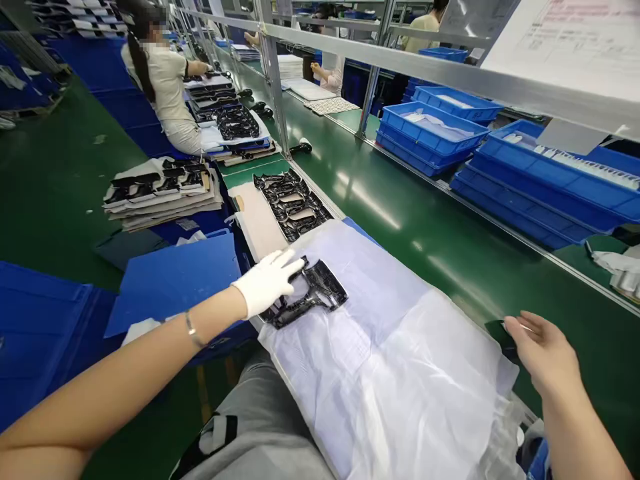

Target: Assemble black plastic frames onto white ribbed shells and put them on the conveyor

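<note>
The gloved left hand [267, 281] has its fingers a bit apart, touching the black part [313, 293] on a white sheet [400, 347]. The right hand [545, 350] curls; I cannot tell what it holds. Blue bins [430, 127] stand across the green desk [400, 217].

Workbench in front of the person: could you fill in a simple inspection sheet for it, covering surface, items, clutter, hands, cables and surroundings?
Surface: wrinkled, thin white sheet nearest the person; shiny green surface beyond.
Job's things: one black part on the sheet; a group of similar black parts just past it.
Clutter: layered stack with black parts on top, to the left; blue trays beyond the green surface.
Hands: gloved left hand at the black part's left side; bare right hand off the sheet, fingers curled, contents unclear.
Cables: nothing seen.
Surroundings: metal rail overhead; seated co-worker at upper left.
</note>
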The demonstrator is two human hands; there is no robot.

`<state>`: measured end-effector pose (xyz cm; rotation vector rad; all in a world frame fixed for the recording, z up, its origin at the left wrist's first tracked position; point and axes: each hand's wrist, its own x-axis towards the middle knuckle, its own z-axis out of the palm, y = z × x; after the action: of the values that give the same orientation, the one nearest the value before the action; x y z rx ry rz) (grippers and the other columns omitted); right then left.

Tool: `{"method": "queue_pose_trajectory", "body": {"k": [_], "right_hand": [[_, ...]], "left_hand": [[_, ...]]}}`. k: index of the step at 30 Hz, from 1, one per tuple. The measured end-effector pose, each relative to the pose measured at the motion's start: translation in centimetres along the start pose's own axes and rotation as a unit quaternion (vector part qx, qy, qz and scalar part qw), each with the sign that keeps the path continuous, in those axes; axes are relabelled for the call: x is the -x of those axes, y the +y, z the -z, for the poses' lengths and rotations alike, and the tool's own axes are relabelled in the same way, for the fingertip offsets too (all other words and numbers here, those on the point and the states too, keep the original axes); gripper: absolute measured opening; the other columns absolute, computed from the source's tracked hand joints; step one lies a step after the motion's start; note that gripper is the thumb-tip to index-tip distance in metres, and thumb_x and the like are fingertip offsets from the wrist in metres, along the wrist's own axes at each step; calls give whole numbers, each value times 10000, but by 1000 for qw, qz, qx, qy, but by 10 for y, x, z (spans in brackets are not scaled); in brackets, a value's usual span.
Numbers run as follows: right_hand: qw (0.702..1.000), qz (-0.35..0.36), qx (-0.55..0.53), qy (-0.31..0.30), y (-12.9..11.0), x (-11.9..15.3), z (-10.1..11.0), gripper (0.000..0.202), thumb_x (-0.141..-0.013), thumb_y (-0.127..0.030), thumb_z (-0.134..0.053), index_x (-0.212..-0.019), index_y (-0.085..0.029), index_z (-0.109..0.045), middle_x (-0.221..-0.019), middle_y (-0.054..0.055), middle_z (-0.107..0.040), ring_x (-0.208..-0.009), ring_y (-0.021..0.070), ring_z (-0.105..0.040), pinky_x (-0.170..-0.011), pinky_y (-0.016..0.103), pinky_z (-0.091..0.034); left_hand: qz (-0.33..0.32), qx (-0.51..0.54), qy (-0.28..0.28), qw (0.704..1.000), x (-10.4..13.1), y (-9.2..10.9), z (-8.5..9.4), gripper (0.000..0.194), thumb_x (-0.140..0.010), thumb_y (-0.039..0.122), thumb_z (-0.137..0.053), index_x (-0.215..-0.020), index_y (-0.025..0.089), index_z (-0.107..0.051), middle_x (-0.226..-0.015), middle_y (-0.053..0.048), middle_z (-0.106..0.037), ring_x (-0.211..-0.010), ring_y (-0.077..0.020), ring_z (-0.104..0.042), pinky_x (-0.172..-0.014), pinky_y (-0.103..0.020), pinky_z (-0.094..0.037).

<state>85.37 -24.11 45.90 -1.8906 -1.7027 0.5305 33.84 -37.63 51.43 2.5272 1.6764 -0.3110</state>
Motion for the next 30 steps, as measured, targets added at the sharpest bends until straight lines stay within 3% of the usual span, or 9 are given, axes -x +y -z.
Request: {"method": "queue_pose_trajectory", "body": {"k": [4, 6, 9, 13, 16, 19, 22, 26, 30], "right_hand": [[995, 52, -29, -82, -109, 72, -26, 480, -820, -590, -597, -1158, -251, -636, -1221, 139, -671, -1002, 325, -701, -802, 429, -563], [976, 137, -36, -166, -168, 107, -50, 401, -865, -564, -562, -1085, -248, -673, -1149, 100, -701, -975, 286, -695, -863, 423, -553], [915, 172, 78, -356, -247, 146, -97, 397, -994, -382, -454, -1357, -260, -558, -1091, 95, -723, -976, 251, -699, -884, 390, -540], [902, 123, 148, -386, -309, 170, -158, 483, -947, -385, -577, -1393, -201, -564, -997, 222, -728, -923, 422, -708, -778, 544, -529], [916, 79, 130, -371, -316, 173, -167, 469, -940, -436, -567, -1289, -128, -619, -958, 264, -712, -928, 460, -691, -777, 578, -497], [929, 43, 26, -368, -294, 171, -137, 449, -970, -559, -397, -1197, -203, -549, -916, 154, -718, -890, 354, -699, -804, 497, -501], [922, -30, -122, -366, -256, 175, -99, 421, -972, -594, -161, -1126, -252, -350, -870, 75, -702, -745, 241, -700, -661, 356, -523], [907, -181, -256, -281, -213, 194, -88, 416, -840, -646, -388, -962, -269, -260, -740, -9, -596, -602, 192, -619, -538, 281, -440], [940, -206, -154, -225, -200, 207, -111, 473, -739, -582, -593, -949, -245, -336, -625, -57, -461, -581, 227, -567, -556, 321, -420]], "left_hand": [[-64, 2, 2, 998, -10, -20, 22, 184, -730, 14, -684, -638, 160, -747, -1484, -105, -526, -1474, -398, -273, -1217, -579, -116], [-46, 86, 13, 995, -7, -35, 40, 129, -698, 33, -701, -654, 152, -726, -1389, -137, -605, -1447, -406, -318, -1206, -606, -63], [34, 307, 10, 951, -2, -62, 63, 50, -756, 202, -686, -713, 179, -677, -960, -114, -738, -1184, -378, -581, -1140, -646, -206], [77, 486, -21, 870, -7, -87, 69, 237, -803, 408, -627, -819, 172, -618, -789, -86, -680, -854, -318, -658, -902, -580, -482], [63, 640, -68, 763, -11, -90, 56, 335, -764, 465, -628, -854, 147, -576, -822, -108, -678, -719, -256, -660, -718, -457, -569], [39, 753, -107, 648, -8, -83, 44, 381, -698, 469, -659, -861, 146, -540, -746, -101, -666, -637, -238, -665, -660, -434, -578], [23, 817, -116, 564, -2, -71, 39, 421, -681, 428, -703, -955, 173, -510, -782, -86, -668, -672, -243, -686, -674, -432, -581], [17, 855, -86, 511, 0, -49, 39, 416, -762, 423, -716, -1039, 225, -475, -872, -54, -637, -737, -230, -684, -671, -423, -588], [17, 852, -17, 523, -7, -21, 42, 376, -746, 370, -778, -974, 206, -527, -877, -20, -603, -781, -195, -639, -718, -394, -582]]}}
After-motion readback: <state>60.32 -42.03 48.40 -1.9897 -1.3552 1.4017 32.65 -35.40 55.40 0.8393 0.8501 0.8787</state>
